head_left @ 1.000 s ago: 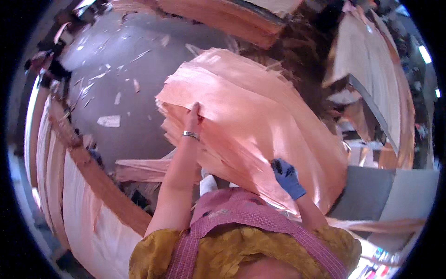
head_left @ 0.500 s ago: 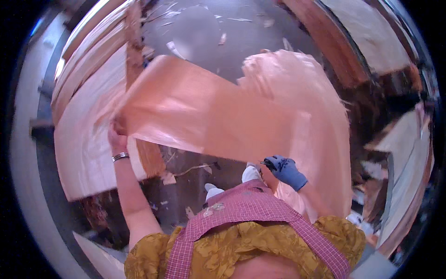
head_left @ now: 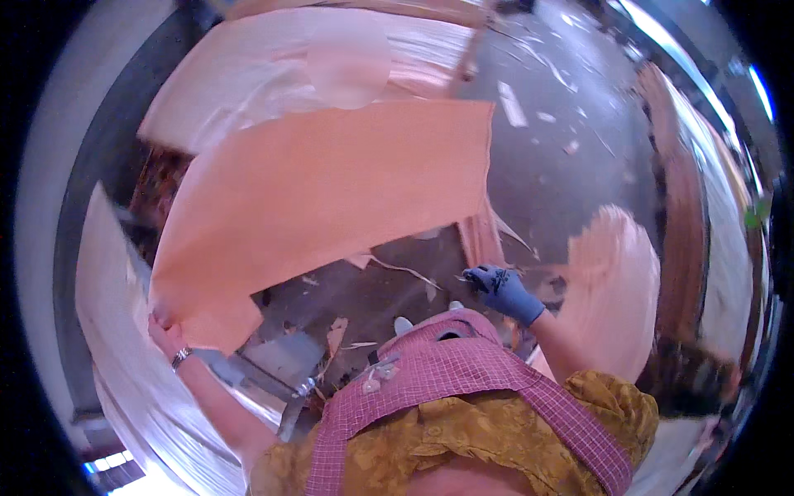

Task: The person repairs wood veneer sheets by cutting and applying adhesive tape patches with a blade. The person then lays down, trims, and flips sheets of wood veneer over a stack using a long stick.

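Left hand at eight o'clock gripping corner of large orange veneer sheet spread toward twelve o'clock, blue-gloved right hand at four o'clock pinching thin scrap, littered floor beneath

I count one large thin orange-pink veneer sheet, one blue glove, one metal wrist bangle.
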The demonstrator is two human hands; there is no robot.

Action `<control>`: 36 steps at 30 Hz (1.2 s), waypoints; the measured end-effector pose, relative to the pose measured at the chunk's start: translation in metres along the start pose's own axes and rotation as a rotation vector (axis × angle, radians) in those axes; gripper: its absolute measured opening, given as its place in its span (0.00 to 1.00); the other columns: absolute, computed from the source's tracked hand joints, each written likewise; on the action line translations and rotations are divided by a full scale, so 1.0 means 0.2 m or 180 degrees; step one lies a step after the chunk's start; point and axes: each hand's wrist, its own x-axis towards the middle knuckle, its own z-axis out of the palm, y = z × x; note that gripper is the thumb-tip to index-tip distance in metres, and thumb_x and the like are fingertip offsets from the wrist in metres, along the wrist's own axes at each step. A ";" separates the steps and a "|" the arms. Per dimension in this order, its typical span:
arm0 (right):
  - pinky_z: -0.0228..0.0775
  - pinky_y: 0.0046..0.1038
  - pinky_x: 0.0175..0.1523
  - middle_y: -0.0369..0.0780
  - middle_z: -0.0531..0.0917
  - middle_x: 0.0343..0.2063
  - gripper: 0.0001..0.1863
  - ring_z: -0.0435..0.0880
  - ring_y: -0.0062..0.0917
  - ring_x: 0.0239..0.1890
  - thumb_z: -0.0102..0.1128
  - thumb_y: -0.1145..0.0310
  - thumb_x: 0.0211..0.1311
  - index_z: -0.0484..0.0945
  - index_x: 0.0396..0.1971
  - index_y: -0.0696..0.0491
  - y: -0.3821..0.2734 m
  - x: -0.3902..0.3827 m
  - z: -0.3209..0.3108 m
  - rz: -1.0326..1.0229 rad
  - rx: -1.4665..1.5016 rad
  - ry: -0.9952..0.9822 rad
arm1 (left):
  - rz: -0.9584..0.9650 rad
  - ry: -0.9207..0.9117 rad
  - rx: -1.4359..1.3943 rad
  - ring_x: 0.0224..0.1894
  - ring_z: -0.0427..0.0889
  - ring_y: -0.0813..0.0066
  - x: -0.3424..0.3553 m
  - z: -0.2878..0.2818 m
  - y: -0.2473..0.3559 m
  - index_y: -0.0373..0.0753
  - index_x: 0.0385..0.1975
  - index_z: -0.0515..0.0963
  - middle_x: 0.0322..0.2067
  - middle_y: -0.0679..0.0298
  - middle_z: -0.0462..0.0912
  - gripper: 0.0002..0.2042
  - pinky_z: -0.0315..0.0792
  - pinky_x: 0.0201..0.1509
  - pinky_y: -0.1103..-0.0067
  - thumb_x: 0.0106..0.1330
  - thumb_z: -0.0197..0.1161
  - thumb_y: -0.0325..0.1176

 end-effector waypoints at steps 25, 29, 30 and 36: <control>0.74 0.39 0.48 0.42 0.81 0.39 0.14 0.81 0.38 0.44 0.54 0.62 0.61 0.76 0.46 0.46 -1.75 3.01 1.07 -0.3951 -0.0120 -0.2085 | 0.1769 0.3975 0.3929 0.46 0.78 0.61 -0.57 -1.90 1.96 0.38 0.56 0.73 0.48 0.55 0.79 0.17 0.72 0.51 0.68 0.71 0.49 0.35; 0.73 0.39 0.49 0.43 0.81 0.40 0.18 0.81 0.39 0.45 0.57 0.64 0.57 0.76 0.49 0.48 -2.15 3.21 1.34 -0.4304 -0.0086 -0.2650 | 0.2184 0.3915 0.3967 0.43 0.79 0.59 0.07 -1.55 2.13 0.40 0.56 0.73 0.46 0.54 0.80 0.16 0.73 0.48 0.66 0.71 0.48 0.35; 0.74 0.39 0.48 0.43 0.81 0.40 0.18 0.81 0.39 0.45 0.57 0.64 0.56 0.77 0.48 0.48 -2.26 3.26 1.42 -0.4397 -0.0153 -0.2732 | 0.2294 0.3938 0.3971 0.42 0.80 0.59 0.21 -1.50 2.19 0.41 0.56 0.73 0.45 0.53 0.80 0.16 0.74 0.47 0.66 0.71 0.48 0.34; 0.74 0.38 0.46 0.41 0.82 0.39 0.14 0.82 0.38 0.43 0.56 0.62 0.61 0.78 0.47 0.45 -2.84 3.61 1.67 -0.4537 -0.0084 -0.2867 | 0.2787 0.3892 0.4127 0.37 0.82 0.56 1.25 -1.18 2.40 0.44 0.56 0.73 0.42 0.52 0.81 0.16 0.75 0.41 0.65 0.71 0.47 0.34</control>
